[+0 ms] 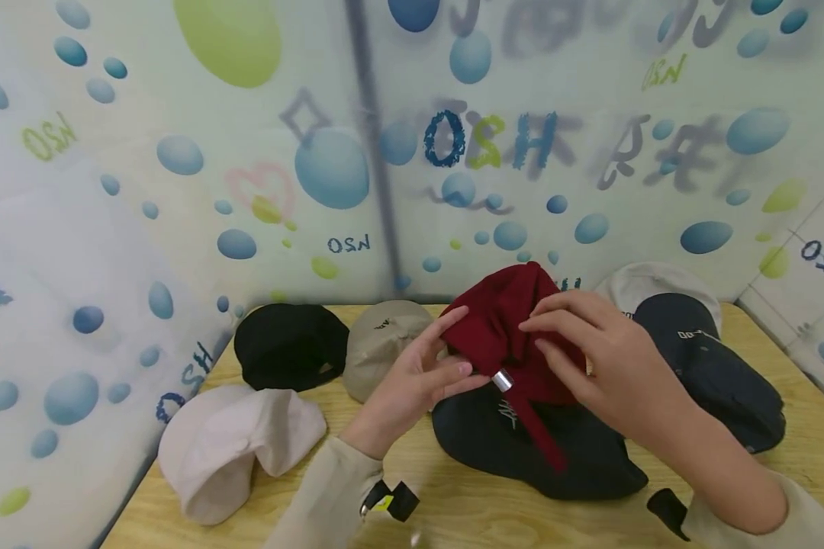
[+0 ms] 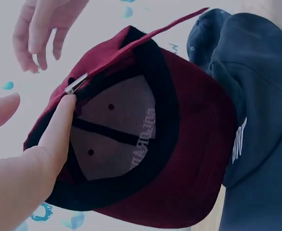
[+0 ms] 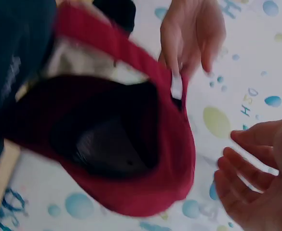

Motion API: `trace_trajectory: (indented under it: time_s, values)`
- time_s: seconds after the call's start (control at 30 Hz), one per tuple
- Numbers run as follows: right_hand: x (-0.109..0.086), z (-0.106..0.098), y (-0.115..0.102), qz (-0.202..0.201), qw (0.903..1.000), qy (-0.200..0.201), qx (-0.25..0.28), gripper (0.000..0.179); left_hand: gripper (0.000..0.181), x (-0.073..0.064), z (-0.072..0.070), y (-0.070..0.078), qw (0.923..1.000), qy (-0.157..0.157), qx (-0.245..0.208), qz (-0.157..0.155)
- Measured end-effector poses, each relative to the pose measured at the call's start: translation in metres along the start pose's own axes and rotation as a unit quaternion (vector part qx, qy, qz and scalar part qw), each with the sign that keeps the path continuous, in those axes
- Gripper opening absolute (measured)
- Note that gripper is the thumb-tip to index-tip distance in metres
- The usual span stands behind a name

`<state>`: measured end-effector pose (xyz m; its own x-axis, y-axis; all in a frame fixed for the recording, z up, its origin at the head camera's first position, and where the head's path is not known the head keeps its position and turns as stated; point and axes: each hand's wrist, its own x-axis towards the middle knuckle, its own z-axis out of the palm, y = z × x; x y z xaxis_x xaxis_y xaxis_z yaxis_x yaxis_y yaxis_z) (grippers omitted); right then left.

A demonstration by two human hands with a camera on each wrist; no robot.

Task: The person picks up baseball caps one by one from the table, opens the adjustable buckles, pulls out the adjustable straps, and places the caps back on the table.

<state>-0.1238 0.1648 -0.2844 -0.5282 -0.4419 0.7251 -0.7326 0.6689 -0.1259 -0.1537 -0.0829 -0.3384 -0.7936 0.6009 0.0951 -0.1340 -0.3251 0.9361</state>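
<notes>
A dark red cap is tilted, its crown toward the wall and its lined inside facing the left wrist view. My left hand holds it by the back edge, one finger lying along the rim up to the silver buckle. From this buckle a loose red strap hangs out. My right hand, fingers loosely bent, overlaps the crown in the head view. In the right wrist view, the right hand's fingertips are apart from the cap. Behind the strap lies a dark navy cap.
On the wooden table, a black cap, a beige cap and a pale pink cap lie to the left. Navy caps and a white cap are at right. A patterned wall sheet stands behind.
</notes>
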Motion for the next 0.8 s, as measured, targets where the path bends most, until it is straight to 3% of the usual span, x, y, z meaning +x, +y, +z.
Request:
trace_trajectory:
  time_s: [0.07,0.17,0.3,0.8]
  values:
    - [-0.006,0.004,-0.005,0.008,0.9999,-0.013,0.003,0.019,0.068,0.000,0.001,0.000,0.9999,0.009,-0.005,0.006]
    - [-0.013,0.011,-0.009,0.031,0.9991,-0.028,-0.003,0.035,0.068,0.000,0.004,0.000,0.9996,0.023,-0.016,0.011]
    - [-0.019,0.020,-0.010,0.049,0.9982,-0.034,-0.008,0.033,0.068,0.000,0.006,-0.001,0.9986,0.042,-0.029,0.015]
    - [-0.020,0.048,-0.010,0.062,0.9970,-0.008,-0.045,0.035,0.066,0.002,0.012,-0.006,0.9928,0.081,-0.082,0.035]
